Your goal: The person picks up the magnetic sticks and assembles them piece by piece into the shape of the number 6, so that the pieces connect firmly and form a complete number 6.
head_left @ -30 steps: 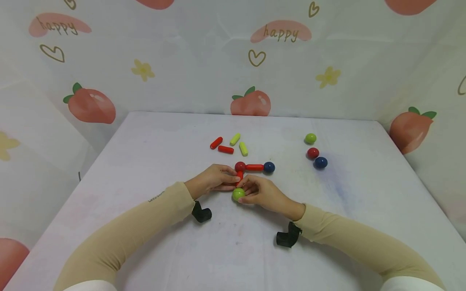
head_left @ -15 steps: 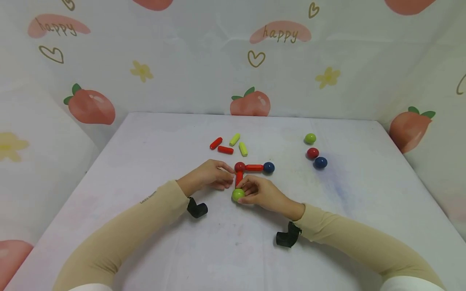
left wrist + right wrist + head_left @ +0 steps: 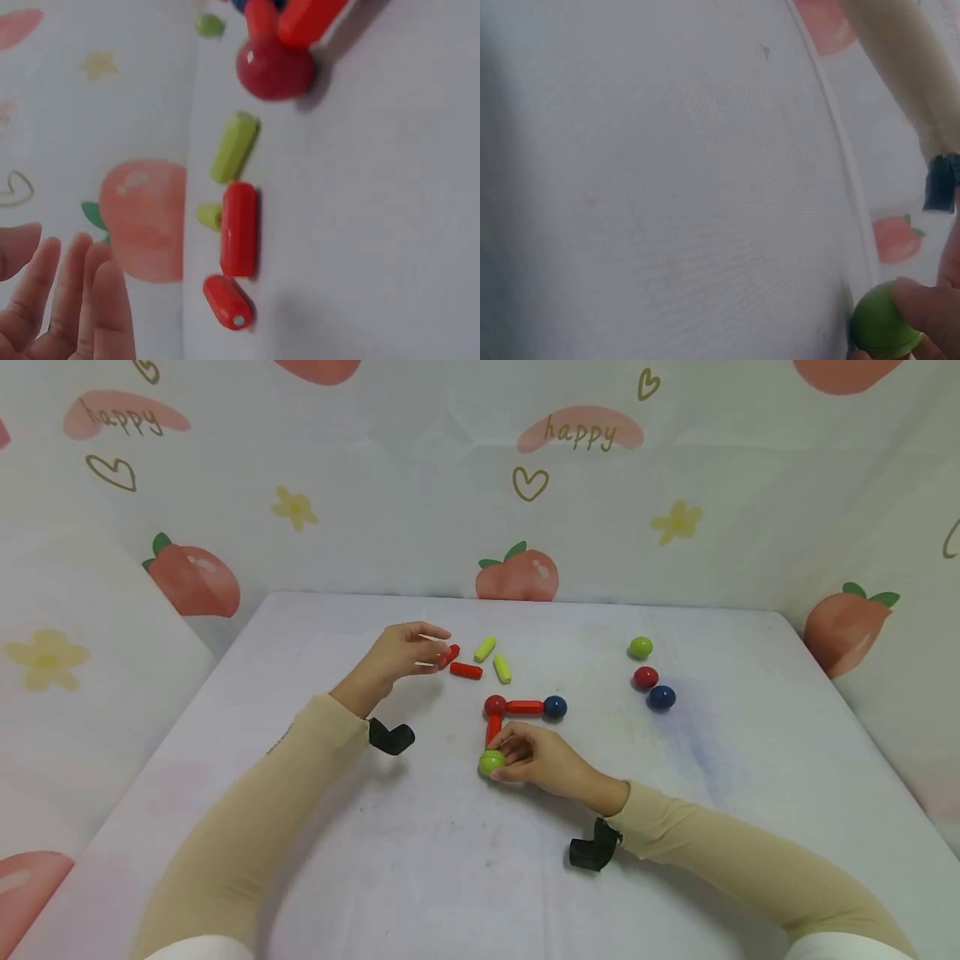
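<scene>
My right hand (image 3: 543,760) pinches a green ball (image 3: 491,764) between thumb and fingers; the right wrist view shows the thumb on the green ball (image 3: 881,322). A red rod (image 3: 492,729) runs from the green ball towards a red ball (image 3: 495,705). From there another red rod (image 3: 525,707) leads to a blue ball (image 3: 555,707), forming a corner. My left hand (image 3: 401,656) hovers by a loose red rod (image 3: 451,655), its fingers loosely extended and partly covering it. In the left wrist view, that red rod (image 3: 229,302) shows a grey disc in its end, apart from the fingers.
Another loose red rod (image 3: 467,671) and two yellow-green rods (image 3: 485,649) lie near the left hand. At the right of the white table (image 3: 750,760) sit a green ball (image 3: 641,648), a red ball (image 3: 646,677) and a blue ball (image 3: 662,697). A printed cloth (image 3: 420,527) hangs behind.
My left hand has let go of the red rod at the corner shape and moved up and left to the loose rods. The right hand stays on the green ball.
</scene>
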The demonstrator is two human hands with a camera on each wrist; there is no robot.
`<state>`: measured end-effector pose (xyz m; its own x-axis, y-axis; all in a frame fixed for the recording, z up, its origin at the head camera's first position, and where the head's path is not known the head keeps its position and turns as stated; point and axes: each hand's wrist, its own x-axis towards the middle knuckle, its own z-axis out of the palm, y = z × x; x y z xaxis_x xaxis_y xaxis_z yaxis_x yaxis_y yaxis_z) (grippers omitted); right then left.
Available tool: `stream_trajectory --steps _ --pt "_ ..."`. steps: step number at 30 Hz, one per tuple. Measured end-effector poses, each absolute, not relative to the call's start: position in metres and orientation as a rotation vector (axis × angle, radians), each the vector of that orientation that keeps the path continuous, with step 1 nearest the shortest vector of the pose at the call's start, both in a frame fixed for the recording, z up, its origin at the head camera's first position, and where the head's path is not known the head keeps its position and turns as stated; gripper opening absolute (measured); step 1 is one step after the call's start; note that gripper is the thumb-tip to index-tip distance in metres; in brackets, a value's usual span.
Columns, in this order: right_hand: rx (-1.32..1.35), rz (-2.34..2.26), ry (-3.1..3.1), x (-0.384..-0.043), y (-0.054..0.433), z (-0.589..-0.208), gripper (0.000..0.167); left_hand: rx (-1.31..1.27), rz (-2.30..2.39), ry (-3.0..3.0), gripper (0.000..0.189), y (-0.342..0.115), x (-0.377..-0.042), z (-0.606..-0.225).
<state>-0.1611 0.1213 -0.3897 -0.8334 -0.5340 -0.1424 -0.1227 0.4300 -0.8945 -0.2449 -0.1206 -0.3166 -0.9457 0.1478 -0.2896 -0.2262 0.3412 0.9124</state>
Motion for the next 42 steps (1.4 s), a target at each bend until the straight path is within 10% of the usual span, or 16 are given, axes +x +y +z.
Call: stream_trajectory --steps 42 --pt "-0.596 -1.396 2.282 -0.161 0.123 -0.393 0.031 -0.495 1.212 2.501 0.031 -0.110 -0.304 -0.365"
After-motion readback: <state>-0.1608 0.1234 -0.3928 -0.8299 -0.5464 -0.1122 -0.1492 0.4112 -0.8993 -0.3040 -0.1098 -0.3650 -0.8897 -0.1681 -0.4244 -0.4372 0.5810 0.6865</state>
